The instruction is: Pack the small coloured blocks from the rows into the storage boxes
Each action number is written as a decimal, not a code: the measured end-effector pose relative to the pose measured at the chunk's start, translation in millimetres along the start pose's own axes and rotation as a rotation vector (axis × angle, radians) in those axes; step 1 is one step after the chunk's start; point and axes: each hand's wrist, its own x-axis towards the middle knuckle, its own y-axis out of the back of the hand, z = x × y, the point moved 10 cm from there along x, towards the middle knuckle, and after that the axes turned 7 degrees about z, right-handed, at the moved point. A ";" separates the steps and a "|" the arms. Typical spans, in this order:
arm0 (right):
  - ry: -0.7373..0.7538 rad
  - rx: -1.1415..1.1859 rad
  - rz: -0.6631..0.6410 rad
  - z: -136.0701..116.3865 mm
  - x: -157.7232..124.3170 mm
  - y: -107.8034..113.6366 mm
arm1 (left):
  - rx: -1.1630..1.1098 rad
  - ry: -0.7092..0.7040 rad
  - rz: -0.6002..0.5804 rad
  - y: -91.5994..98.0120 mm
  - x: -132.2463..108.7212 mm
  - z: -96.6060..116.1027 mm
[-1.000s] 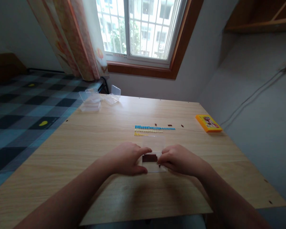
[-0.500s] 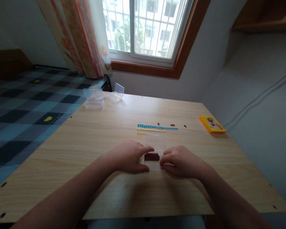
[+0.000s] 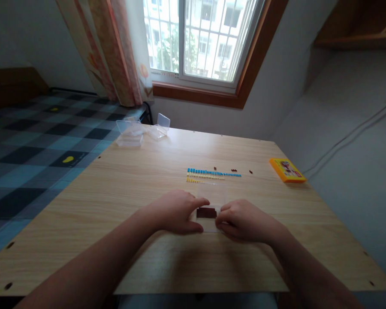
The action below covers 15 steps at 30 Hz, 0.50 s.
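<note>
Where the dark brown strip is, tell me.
In the head view, just right of centre, the dark brown strip lies in the open clear case, between the left hand and right hand.

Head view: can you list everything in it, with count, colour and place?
Table: one, light wood, centre
Open box: one, clear, between the hands
Brown block of pieces: one, dark brown, in the box
Blue pieces: one row, blue, beyond the box
Cream pieces: one row, cream, nearer than blue
Yellow pieces: one row, yellow, nearest
Loose pieces: three small groups, brown, beyond the rows
Package: one, yellow-orange, table's right edge
Plastic boxes: several, clear, far left corner
Bed: one, blue-black checks, left
Curtain: one, orange-patterned, beside window
Window: one, brown frame, back
Shelf: one, brown, upper right
Cable: one, grey, right wall
Left hand: one, bare, box's left side
Right hand: one, bare, box's right side
</note>
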 end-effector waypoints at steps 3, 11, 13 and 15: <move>0.010 0.035 0.001 -0.2 -1.2 2.1 | -0.001 0.001 -0.002 -1.0 -0.2 -0.9; 0.007 0.054 0.057 7.9 -8.8 14.1 | 0.014 0.000 -0.013 -1.3 0.1 -0.1; 0.017 0.069 0.034 6.9 -8.7 11.6 | 0.014 0.004 -0.021 -1.6 0.1 0.2; 0.021 0.099 0.007 4.9 -7.1 8.8 | 0.015 0.004 -0.018 -1.3 0.1 0.4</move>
